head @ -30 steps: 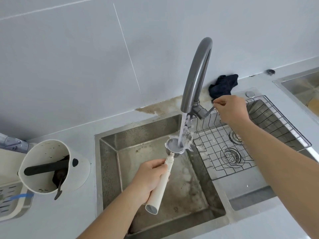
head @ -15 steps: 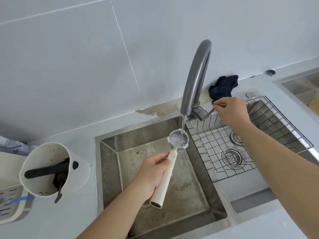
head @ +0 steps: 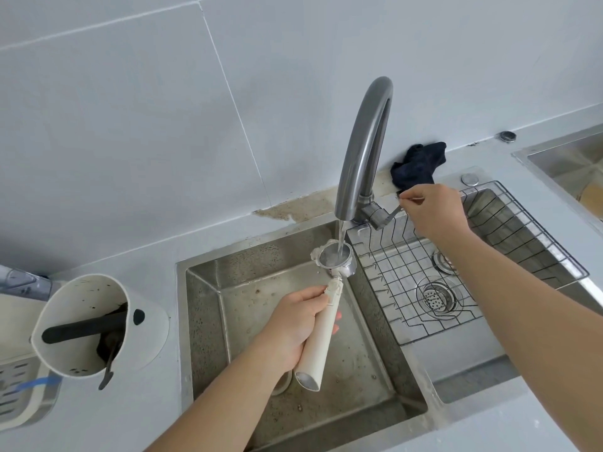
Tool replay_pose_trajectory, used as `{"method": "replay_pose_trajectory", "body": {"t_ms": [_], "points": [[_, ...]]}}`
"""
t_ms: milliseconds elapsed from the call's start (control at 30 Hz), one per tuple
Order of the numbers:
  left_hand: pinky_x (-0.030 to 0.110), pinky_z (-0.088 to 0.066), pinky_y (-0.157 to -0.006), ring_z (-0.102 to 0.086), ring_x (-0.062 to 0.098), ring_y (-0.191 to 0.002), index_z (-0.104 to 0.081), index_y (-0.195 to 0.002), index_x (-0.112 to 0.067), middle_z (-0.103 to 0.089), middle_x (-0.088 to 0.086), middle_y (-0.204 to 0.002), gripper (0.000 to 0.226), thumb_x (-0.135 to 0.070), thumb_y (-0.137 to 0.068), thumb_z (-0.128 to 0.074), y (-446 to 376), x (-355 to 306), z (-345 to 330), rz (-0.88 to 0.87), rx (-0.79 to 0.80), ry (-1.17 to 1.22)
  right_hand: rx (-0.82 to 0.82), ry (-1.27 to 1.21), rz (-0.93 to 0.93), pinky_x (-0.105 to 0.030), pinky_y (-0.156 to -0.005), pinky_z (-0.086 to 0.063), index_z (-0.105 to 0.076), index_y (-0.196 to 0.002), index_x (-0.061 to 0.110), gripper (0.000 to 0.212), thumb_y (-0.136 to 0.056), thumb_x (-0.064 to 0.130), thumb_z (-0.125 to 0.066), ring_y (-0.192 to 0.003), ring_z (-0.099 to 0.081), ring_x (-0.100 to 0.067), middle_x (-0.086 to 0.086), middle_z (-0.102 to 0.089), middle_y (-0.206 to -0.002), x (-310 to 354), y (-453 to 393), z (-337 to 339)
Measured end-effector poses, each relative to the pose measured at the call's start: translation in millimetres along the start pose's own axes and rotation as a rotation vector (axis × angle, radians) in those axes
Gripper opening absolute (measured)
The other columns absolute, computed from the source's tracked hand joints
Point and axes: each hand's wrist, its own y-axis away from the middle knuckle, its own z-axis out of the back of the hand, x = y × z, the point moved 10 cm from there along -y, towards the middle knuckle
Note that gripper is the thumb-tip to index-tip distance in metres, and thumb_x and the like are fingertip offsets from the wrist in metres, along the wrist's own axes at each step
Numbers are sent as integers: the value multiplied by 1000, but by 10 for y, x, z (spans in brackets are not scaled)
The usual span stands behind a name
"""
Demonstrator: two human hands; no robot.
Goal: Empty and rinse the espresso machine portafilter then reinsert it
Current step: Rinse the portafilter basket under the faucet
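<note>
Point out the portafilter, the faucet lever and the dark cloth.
portafilter [head: 336, 259]: head view, on the metal basket rim under the water stream.
faucet lever [head: 393, 213]: head view, on the thin lever beside the right hand's fingers.
dark cloth [head: 417, 168]: head view, on the crumpled middle.

Two bare forearms, no sleeves, no watch or rings showing, left hand [head: 295, 324] and right hand [head: 435, 212] ungloved, short plain fingernails

White knock box [head: 98, 324] on counter, dark cloth [head: 419, 166] behind wire rack [head: 489, 256]
</note>
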Motion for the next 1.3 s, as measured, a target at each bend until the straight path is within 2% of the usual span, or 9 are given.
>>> {"method": "replay_pose_trajectory", "body": {"t_ms": [167,300,567,700,867,967,1033,1133,1300], "points": [[33,-56,-60,-68,25,-68,-70,-107,-9,-72,21,-88,18,-10,-92,-61,16,15,35,8,-16,-82,-2,-8,3,-42,-79,-59,-77,-104,11,19,-92,17,-64,-84,-69,-26,-8,-77,-93,-8,3,-2],[31,-54,-57,-65,26,-63,-73,-94,-17,-73,19,-82,12,-12,-91,-62,49,-19,90,-11,-37,-173,-3,-13,3,-43,-80,-59,-77,-103,11,19,-92,17,-64,-85,-70,-26,-8,-77,-93,-15,7,0],[29,-53,-52,-62,25,-63,-74,-93,-34,-74,12,-94,20,-19,-90,-62,107,-161,219,-108,-112,-380,10,-12,-22,-43,-77,-60,-77,-104,12,19,-93,18,-64,-80,-69,-26,-8,-76,-88,-9,22,3],[22,-51,-46,-61,22,-64,-71,-97,-39,-71,8,-101,23,-19,-92,-60,149,-240,212,-172,-115,-415,11,-31,-53,-44,-76,-60,-76,-105,11,19,-92,18,-64,-77,-70,-28,-8,-76,-88,-31,17,2],[29,-53,-54,-63,25,-68,-73,-94,-43,-70,14,-105,26,-20,-91,-61,182,-252,216,-203,-109,-313,-82,-160,-154,-33,-79,-54,-71,-105,14,19,-87,17,-67,-86,-64,-19,3,-67,-91,-102,75,12],[34,-54,-60,-65,24,-69,-72,-106,-35,-73,15,-99,26,-16,-93,-60,177,-228,207,-190,-72,-206,-120,-221,-211,-29,-76,-47,-70,-104,16,20,-84,20,-69,-86,-62,-16,3,-68,-93,-151,119,9],[36,-53,-63,-66,24,-68,-71,-112,-30,-75,13,-91,26,-15,-93,-60,168,-220,197,-178,-50,-137,-117,-253,-236,-34,-78,-54,-70,-104,17,21,-83,22,-71,-85,-64,-18,1,-71,-94,-180,132,7],[33,-55,-60,-66,23,-67,-72,-109,-22,-75,13,-86,23,-11,-93,-60,169,-238,157,-155,-31,-6,-92,-258,-252,-42,-79,-59,-70,-100,17,18,-83,22,-72,-87,-68,-24,-2,-73,-93,-196,126,2],[34,-59,-62,-70,23,-69,-73,-104,-10,-75,14,-82,16,-8,-93,-61,111,-242,29,-82,-15,148,-82,-249,-245,-44,-77,-60,-70,-99,17,16,-84,23,-72,-84,-70,-28,-4,-73,-91,-189,117,11]]}}
